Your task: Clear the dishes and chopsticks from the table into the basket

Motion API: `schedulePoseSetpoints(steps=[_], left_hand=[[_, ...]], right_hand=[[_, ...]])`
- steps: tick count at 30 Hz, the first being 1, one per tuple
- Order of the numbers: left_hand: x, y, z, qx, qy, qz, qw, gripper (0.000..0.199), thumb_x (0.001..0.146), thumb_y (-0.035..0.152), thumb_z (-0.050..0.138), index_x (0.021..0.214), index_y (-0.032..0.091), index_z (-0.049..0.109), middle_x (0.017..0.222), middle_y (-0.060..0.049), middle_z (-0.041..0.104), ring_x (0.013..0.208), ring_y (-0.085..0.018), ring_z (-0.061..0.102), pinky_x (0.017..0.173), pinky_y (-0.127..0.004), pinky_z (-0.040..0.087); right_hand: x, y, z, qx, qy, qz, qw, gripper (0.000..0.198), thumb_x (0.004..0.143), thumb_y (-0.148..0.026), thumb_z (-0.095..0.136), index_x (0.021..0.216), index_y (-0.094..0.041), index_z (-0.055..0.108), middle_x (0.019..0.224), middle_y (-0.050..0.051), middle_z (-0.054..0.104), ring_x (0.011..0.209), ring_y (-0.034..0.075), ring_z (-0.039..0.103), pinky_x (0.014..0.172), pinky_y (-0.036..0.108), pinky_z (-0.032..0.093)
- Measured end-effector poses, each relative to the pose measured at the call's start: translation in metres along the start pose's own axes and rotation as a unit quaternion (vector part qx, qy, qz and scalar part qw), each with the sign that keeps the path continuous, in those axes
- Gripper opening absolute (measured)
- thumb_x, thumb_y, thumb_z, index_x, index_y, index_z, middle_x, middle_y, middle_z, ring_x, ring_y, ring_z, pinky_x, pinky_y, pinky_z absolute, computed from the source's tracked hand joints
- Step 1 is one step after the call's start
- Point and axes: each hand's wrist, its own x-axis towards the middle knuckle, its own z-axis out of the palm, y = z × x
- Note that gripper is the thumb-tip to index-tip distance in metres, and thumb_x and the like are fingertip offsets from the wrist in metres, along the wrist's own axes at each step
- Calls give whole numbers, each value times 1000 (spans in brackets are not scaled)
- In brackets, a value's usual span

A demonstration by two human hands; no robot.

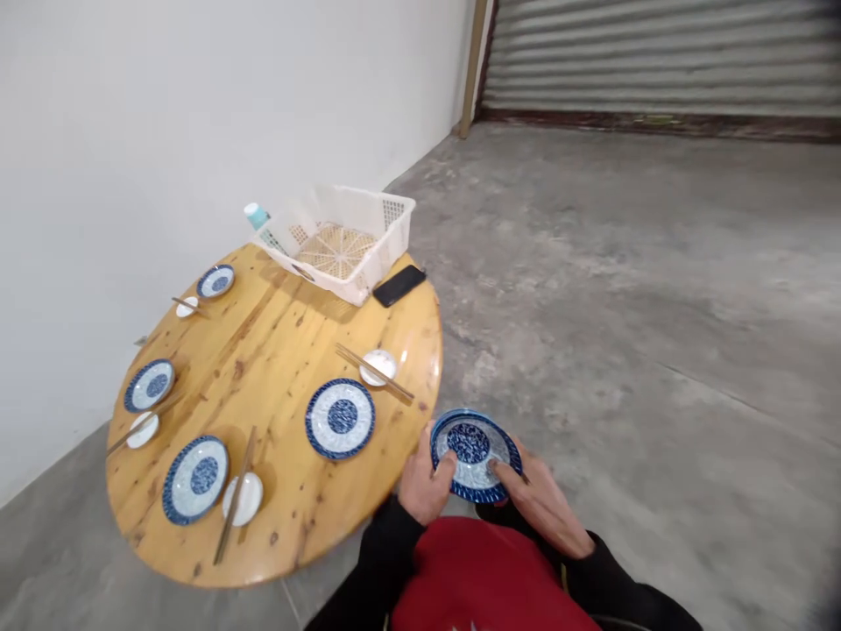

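My left hand point(426, 480) and my right hand point(535, 492) grip a blue-and-white plate point(469, 444) from opposite sides, thumbs on its upper face. Whether more plates sit beneath it I cannot tell. The plate is in front of my body, just off the round table's edge. Closest to it on the table lies a matching plate point(340, 419). Beyond that, a pair of chopsticks point(376, 372) rests across a small white dish point(378, 367). Another plate point(195, 479) lies at the near left, beside a white dish point(243, 499) with chopsticks point(235, 495) over it.
On the wooden table point(276, 350) stands a white plastic basket point(355, 280), with a black phone point(399, 286) by its corner and a light-blue cup point(256, 216) behind. More plates point(150, 386) point(215, 281) lie along the left side. A white wall point(197, 105) borders the table; concrete floor stretches right.
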Motion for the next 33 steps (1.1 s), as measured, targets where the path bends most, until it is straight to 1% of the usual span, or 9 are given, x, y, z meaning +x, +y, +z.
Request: schedulePoseSetpoints(steps=[3,6,9,12,17,22,27,30,33], left_hand=[[13,39,58,-15,-44,8,999,62,98,40,49,155,17,44,133,-10,73,126,-27,68,117,-42,48],[25,72,101,-22,-65,24,997,62,96,41,51,154,18,45,125,-9,75,123,-27,68,115,-42,49],[36,96,123,1,-57,7,998,67,96,44,51,156,15,44,108,-9,77,109,-29,71,109,-45,53],[46,113,124,27,-26,-14,999,67,95,47,51,154,15,47,91,-6,75,89,-28,72,98,-44,57],[73,135,103,21,59,-33,997,59,95,49,48,148,23,52,93,-3,75,86,-25,73,93,-38,56],[116,161,68,-6,126,-60,990,70,94,57,49,154,21,48,92,-6,77,93,-30,74,97,-41,55],[156,191,14,-56,181,-64,980,77,93,61,49,156,16,47,101,-12,79,108,-37,73,105,-46,52],[172,204,-25,-74,202,-75,974,85,93,62,50,161,12,40,97,-13,78,101,-36,74,101,-46,53],[184,214,-61,-79,229,-59,968,82,94,60,51,159,12,40,89,-10,77,91,-33,74,97,-46,55]], right_hand=[[-2,11,-71,6,-8,57,998,69,75,-52,54,131,-12,61,79,4,72,63,24,67,56,35,57],[1,18,-127,-15,11,66,998,58,74,-52,53,117,-15,65,73,3,68,56,22,64,52,33,55],[13,21,-159,-21,0,56,998,54,74,-53,53,111,-16,66,70,3,68,53,22,63,50,33,54],[39,19,-171,-11,-25,42,999,59,74,-55,56,115,-14,64,75,6,71,53,23,64,49,35,55],[100,-4,-169,-15,-89,-4,996,51,75,-58,58,104,-17,65,72,6,70,55,25,65,48,36,55],[172,-63,-165,-78,-150,-49,984,32,75,-58,56,74,-26,59,54,4,61,51,26,62,49,37,55],[247,-142,-147,-124,-210,-94,965,33,72,-59,58,64,-27,56,54,5,62,50,25,60,48,36,52],[286,-184,-128,-136,-230,-130,955,33,70,-57,62,67,-25,59,58,4,64,53,23,59,50,34,51],[320,-221,-106,-133,-263,-157,943,31,71,-54,63,66,-24,57,59,4,62,56,22,58,51,32,50]])
